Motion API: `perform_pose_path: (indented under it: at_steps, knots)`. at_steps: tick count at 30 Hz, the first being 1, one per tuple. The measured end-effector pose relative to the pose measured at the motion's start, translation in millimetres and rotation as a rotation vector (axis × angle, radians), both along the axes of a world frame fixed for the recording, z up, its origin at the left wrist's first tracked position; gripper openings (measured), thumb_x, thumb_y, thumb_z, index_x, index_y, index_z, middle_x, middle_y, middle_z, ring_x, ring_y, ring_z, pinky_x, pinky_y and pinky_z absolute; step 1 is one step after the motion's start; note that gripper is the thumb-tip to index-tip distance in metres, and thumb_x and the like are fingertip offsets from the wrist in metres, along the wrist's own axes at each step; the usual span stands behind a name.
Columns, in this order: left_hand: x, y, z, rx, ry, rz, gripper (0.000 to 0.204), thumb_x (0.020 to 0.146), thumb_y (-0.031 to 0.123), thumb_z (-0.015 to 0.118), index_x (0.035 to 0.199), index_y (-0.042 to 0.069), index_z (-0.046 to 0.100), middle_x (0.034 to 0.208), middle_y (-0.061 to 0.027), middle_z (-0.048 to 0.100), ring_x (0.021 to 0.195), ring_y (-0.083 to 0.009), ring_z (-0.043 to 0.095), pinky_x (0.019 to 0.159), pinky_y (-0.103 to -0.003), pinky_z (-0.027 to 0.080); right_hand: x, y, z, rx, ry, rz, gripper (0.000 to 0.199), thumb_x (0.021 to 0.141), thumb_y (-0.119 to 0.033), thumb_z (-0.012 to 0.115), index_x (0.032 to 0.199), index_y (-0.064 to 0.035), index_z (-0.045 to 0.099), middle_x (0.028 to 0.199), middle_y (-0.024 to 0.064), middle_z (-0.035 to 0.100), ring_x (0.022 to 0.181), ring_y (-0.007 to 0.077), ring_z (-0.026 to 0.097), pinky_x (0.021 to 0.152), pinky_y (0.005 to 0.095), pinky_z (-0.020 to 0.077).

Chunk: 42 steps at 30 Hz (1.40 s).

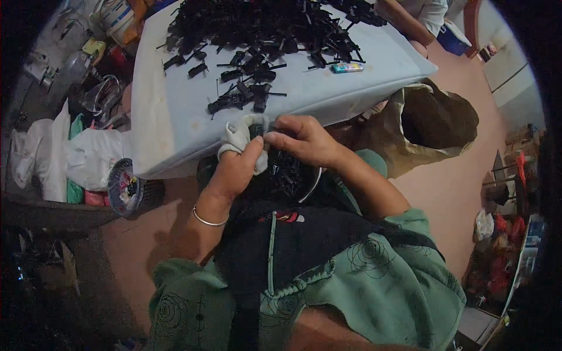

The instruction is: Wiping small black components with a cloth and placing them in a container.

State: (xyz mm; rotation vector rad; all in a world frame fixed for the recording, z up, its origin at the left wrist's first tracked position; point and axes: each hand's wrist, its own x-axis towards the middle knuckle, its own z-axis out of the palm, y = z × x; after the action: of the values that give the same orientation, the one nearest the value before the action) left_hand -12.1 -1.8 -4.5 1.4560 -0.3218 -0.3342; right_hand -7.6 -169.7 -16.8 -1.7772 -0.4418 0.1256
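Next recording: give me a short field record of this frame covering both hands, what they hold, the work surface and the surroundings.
left hand: white cloth wrapped on fingers, pinching a small black part
right hand: fingertips on the same part
table: pale cover, heap of black plastic parts, one small multicoloured item
lap: bowl of more black parts
floor right: open brown sack
floor left: white bags, round basket

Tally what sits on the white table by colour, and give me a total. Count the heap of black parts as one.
Black: 1, the heap of black plastic parts, too tangled to count singly.
Multicoloured: 1, a small flat packet.
Total: 2.
The left hand and right hand work at the white table edge.
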Motion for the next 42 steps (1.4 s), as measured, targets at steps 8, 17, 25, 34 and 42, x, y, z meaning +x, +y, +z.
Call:
perform_pose_path:
  at_steps: [8, 17, 25, 34, 42]
  knots:
    - [5.2, -2.1, -16.3, 0.430, -0.644, 0.135, 0.026, 0.077, 0.006, 0.043, 0.103, 0.002, 0.046, 0.089, -0.0193, 0.051, 0.081, -0.0339, 0.051, 0.074, -0.037, 0.042, -3.2, 14.3, -7.4, -0.051, -0.087, -0.019, 0.030, 0.088, -0.025, 0.044, 0.075, 0.0011, 0.053, 0.060, 0.0168, 0.050, 0.052, 0.0180, 0.041, 0.055, 0.0353, 0.0393]
    - [11.5, 13.6, -16.9, 0.700, -0.614, -0.037, 0.039, 0.080, 0.015, 0.054, 0.112, -0.003, 0.042, 0.099, -0.0157, 0.051, 0.095, -0.0221, 0.048, 0.086, -0.030, 0.037, 19.1, 6.2, 25.9, -0.433, -0.149, -0.261, 0.027, 0.084, -0.027, 0.053, 0.083, -0.0006, 0.055, 0.066, 0.0116, 0.057, 0.059, 0.0214, 0.053, 0.056, 0.0331, 0.0429]
    - [20.3, 7.2, -34.6, 0.342, -0.256, -0.009, 0.036, 0.084, 0.019, 0.052, 0.114, 0.001, 0.044, 0.095, -0.0093, 0.055, 0.082, -0.0186, 0.057, 0.068, -0.026, 0.047, 75.2, 11.7, 2.0, -0.727, -0.482, -0.463, 0.026, 0.078, -0.029, 0.055, 0.083, -0.0037, 0.050, 0.072, 0.0174, 0.058, 0.068, 0.0351, 0.057, 0.060, 0.0432, 0.0451]
    - [41.9, 3.8, -29.1, -0.222, 0.225, 0.039, 0.023, 0.088, 0.015, 0.043, 0.107, 0.005, 0.050, 0.087, -0.0073, 0.059, 0.055, -0.0098, 0.055, 0.042, -0.019, 0.040, 80.6, -0.5, -1.9, -0.158, -0.284, -0.577, 0.028, 0.078, -0.029, 0.059, 0.082, -0.0018, 0.055, 0.061, 0.0060, 0.054, 0.051, 0.0167, 0.049, 0.047, 0.0280, 0.0389]
    - [49.0, 5.7, -35.3, -0.411, 0.402, -0.080, 0.022, 0.087, 0.016, 0.044, 0.103, 0.006, 0.054, 0.085, -0.0061, 0.062, 0.057, -0.0091, 0.055, 0.044, -0.021, 0.042, 60.9, -10.6, 14.6, 0.181, 0.281, -0.441, 0.029, 0.079, -0.028, 0.059, 0.085, 0.0002, 0.060, 0.067, -0.0011, 0.054, 0.061, 0.0080, 0.046, 0.055, 0.0233, 0.0387]
